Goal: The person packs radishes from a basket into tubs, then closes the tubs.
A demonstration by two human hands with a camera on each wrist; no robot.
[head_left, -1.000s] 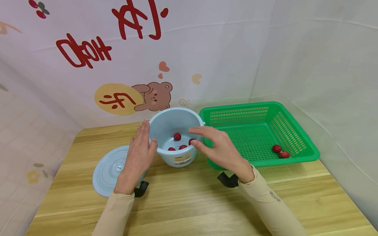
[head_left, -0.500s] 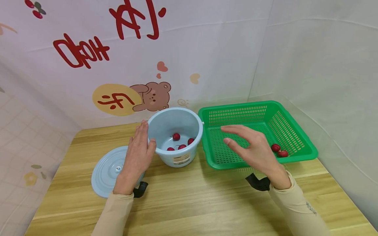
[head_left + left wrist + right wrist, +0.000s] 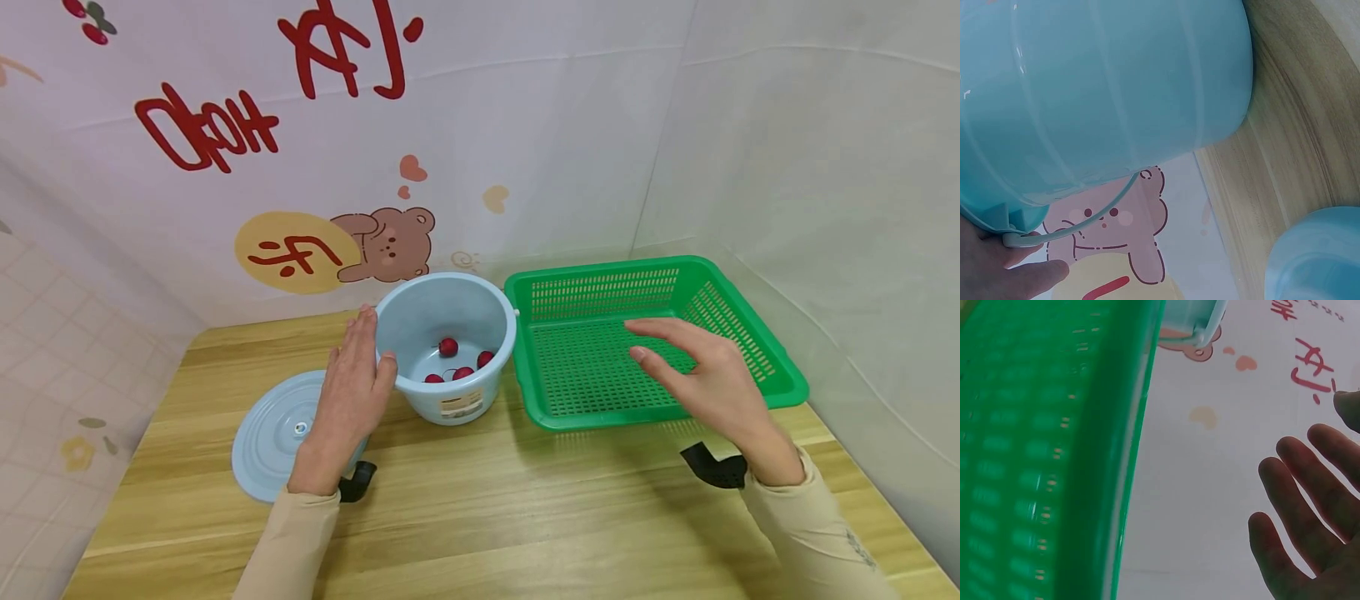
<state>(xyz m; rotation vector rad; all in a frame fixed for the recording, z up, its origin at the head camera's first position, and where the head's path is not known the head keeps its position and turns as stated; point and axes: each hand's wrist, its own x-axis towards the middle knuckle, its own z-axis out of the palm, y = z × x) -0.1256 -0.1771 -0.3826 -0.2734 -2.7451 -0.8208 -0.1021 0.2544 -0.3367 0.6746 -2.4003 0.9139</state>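
My left hand (image 3: 347, 400) rests along the left rim of a light blue bucket (image 3: 442, 308), fingers straight. In the left wrist view, its fingers touch the bucket's rim beside the thin handle (image 3: 1094, 215). Several small round red fruits or radishes (image 3: 447, 347) lie at the bottom of the bucket. Over the right part of a green slotted plastic basket (image 3: 592, 418), my right hand (image 3: 701, 375) hovers with thumb and fingers apart, holding nothing. It hides the basket's front right corner. In the right wrist view its fingers are spread above the basket's edge.
The light blue lid (image 3: 273, 437) lies on the wooden table (image 3: 480, 517) left of the bucket, partly under my left hand and wrist. A printed cloth wall (image 3: 570, 167) stands behind the bucket and basket. Basket and bucket stand side by side.
My right hand has moved right from above the bucket to the basket's right part, now covering the two red fruits or radishes there. The left hand stays at the bucket's rim.
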